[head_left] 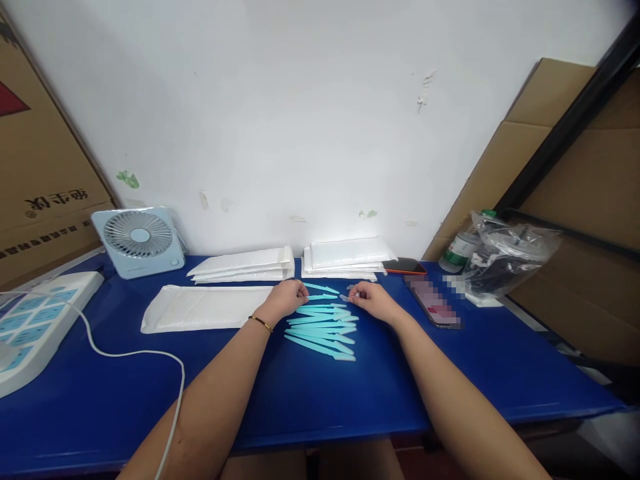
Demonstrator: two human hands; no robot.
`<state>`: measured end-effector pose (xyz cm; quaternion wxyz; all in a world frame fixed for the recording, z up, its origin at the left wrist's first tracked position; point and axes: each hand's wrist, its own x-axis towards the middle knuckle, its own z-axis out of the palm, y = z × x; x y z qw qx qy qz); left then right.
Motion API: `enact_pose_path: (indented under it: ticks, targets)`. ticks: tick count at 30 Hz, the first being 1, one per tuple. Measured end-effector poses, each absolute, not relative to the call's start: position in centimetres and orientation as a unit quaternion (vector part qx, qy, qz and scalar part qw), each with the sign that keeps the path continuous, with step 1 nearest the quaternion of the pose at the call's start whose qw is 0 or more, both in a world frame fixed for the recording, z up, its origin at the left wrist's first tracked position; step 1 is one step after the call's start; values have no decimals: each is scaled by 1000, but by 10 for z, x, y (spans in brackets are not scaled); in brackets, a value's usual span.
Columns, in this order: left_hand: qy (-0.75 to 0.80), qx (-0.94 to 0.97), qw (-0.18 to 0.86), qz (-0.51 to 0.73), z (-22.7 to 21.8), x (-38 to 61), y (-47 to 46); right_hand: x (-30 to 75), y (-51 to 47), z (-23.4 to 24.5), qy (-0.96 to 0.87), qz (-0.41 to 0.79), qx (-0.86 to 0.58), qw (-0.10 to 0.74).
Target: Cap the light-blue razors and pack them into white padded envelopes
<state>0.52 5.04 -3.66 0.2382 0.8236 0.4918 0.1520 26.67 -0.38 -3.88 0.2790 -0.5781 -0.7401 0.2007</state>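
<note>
Several teal eyebrow razors (pixel 320 328) lie in a loose row on the blue table, handles to the left and pale capped ends to the right. My left hand (pixel 287 298) is closed in a pinch on the handle of one eyebrow razor (pixel 324 297) at the far end of the row. Another teal razor (pixel 323 288) lies just beyond it. On the right, the fingers of my right hand (pixel 371 300) are pinched together beside small clear plastic caps (pixel 345 298). What sits between those fingertips looks like a clear cap, partly hidden.
White padded envelopes lie flat (pixel 210 308) and in stacks (pixel 243 263) (pixel 347 255) along the wall. A blue fan (pixel 139 240) and a power strip (pixel 55 327) with a white cable stand left. Phones (pixel 434 301), a bottle (pixel 457 250) and a plastic bag (pixel 505 257) are right.
</note>
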Motion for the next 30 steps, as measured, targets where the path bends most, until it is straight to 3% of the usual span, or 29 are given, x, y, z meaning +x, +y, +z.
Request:
enact_pose_path:
  ticks: [13, 16, 20, 23, 30]
  targets:
    - [453, 847, 221, 169, -32, 12, 44, 247, -1, -39, -765, 193, -552, 271]
    - [435, 864, 189, 169, -29, 16, 40, 254, -1, -36, -766, 187, -549, 275]
    - [427, 875, 102, 202, -33, 18, 39, 275, 5, -37, -737, 82, -596, 309]
    - [446, 871, 55, 198, -37, 19, 41, 281, 10, -42, -747, 64, -597, 286]
    - [506, 832, 142, 178, -37, 20, 43, 271, 7, -41, -746, 132, -594, 270]
